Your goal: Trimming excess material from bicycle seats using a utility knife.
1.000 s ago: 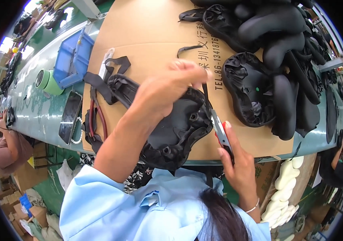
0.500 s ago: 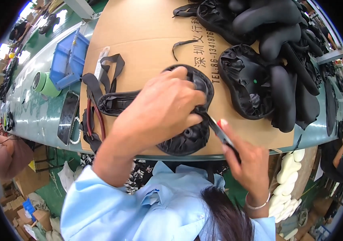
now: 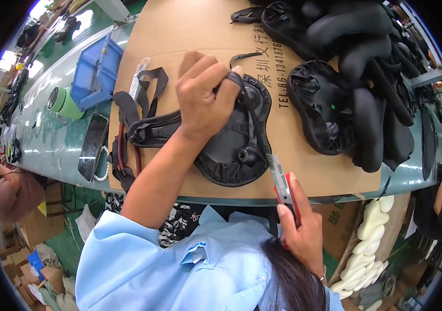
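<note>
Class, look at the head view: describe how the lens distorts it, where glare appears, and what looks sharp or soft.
Head view: fisheye bends the cardboard sheet edges and blacks out the corners; bright glare at upper left washes the green table; the left hand on the black saddle is sharp, as is the right hand gripping a utility knife.

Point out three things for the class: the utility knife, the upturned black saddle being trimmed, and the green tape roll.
utility knife point(image 3: 283, 187), head view, on its metal blade section.
upturned black saddle point(image 3: 234, 150), head view, on its inner shell.
green tape roll point(image 3: 64, 103), head view, on its outer side.
</note>
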Demonstrator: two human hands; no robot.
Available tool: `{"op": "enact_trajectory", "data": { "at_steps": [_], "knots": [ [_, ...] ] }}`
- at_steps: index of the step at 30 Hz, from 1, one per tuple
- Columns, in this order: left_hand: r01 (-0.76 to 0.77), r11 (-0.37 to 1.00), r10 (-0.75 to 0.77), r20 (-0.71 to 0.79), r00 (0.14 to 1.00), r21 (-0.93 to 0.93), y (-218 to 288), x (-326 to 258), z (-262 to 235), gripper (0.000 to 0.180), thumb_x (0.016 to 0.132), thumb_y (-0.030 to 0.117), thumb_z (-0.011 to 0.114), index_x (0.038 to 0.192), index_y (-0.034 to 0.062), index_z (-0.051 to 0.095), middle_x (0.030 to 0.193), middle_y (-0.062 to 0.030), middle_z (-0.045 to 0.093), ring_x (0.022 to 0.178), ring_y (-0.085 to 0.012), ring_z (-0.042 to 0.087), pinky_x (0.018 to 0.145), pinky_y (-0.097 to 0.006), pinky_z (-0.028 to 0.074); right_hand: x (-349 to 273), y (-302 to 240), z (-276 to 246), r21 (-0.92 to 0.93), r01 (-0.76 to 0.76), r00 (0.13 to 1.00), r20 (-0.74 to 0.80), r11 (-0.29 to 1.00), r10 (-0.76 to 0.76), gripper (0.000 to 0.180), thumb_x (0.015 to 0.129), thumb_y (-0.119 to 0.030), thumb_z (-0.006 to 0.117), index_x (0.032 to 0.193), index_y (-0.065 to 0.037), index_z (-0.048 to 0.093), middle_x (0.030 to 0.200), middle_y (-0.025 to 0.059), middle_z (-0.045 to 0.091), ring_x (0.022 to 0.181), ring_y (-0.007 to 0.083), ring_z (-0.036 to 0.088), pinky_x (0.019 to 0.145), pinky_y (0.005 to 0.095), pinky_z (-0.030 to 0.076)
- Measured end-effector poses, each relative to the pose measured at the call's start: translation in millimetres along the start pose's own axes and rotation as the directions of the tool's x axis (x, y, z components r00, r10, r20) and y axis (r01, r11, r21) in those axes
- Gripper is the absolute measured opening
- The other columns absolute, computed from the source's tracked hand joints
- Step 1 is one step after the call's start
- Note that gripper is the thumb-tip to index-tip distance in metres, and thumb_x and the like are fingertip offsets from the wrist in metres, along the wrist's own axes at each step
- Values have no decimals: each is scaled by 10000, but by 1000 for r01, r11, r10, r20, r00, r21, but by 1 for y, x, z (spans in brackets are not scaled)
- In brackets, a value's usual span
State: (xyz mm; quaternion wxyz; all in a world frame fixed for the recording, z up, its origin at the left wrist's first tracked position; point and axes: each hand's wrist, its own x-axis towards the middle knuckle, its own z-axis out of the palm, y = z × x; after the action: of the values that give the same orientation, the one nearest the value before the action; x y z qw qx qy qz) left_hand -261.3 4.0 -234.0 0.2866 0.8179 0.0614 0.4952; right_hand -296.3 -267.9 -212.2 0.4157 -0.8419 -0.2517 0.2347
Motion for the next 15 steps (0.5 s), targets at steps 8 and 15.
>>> {"op": "enact_trajectory", "data": {
  "at_steps": [8,15],
  "knots": [
    [913,297,-822,411,394,-281,11,4,-34,292,938,292,582,954,9,654,810,-18,552,857,-124,481,731,-276,382,25,-3,-27,-417,51,995,-57,907,-82,501,876,-119,612,1368,-153,519,762,147,655,605,266,650,573,323,479],
    [879,436,-567,698,437,-196,36,-27,-77,305,1006,241,403,969,-3,582,1011,-63,572,905,-139,534,815,-261,421,99,-17,-83,-509,511,852,407,693,-330,570,779,-72,665,1327,-192,566,752,100,649,581,268,593,562,352,460]
  ]
}}
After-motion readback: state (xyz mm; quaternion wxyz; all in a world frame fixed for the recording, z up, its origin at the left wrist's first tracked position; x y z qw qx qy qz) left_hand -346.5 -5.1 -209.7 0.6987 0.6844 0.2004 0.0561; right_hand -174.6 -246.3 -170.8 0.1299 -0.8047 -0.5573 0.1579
